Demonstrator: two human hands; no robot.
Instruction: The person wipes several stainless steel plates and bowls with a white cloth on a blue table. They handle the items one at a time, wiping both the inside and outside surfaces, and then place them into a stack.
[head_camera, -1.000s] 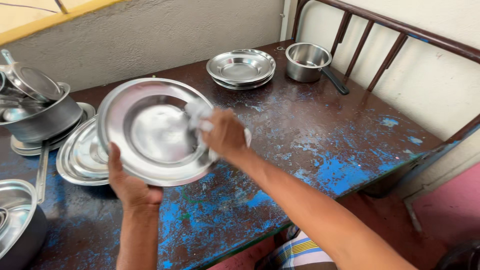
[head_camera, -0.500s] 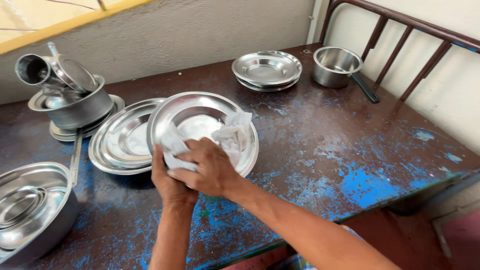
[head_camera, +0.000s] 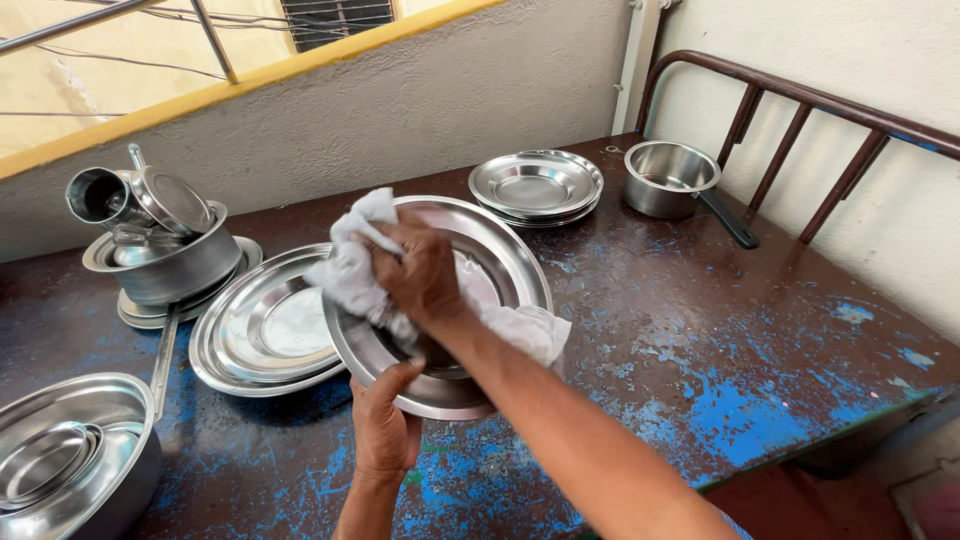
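Steel plate (head_camera: 500, 250): tilted up off the surface toward the camera, held just above the stacked plates (head_camera: 265, 325), presumably so its face can be rubbed.
Left hand (head_camera: 385, 430): closed on the plate's lower rim from beneath, thumb over the edge, bracing it against the rubbing.
Right hand (head_camera: 425, 275): bunched tight around a white cloth (head_camera: 350, 270), pressed flat on the plate's inner face; loose end of cloth hanging over the right rim.
Surface (head_camera: 720, 370): dark, worn, blue paint flaking through.
Left side: stacked pots with a cup and lid (head_camera: 150, 240) on top, large pan (head_camera: 70, 460) at the near corner holding smaller bowls.
Far side: second plate stack (head_camera: 537, 187) and small saucepan (head_camera: 672, 178), well apart from the hands, near the wall.
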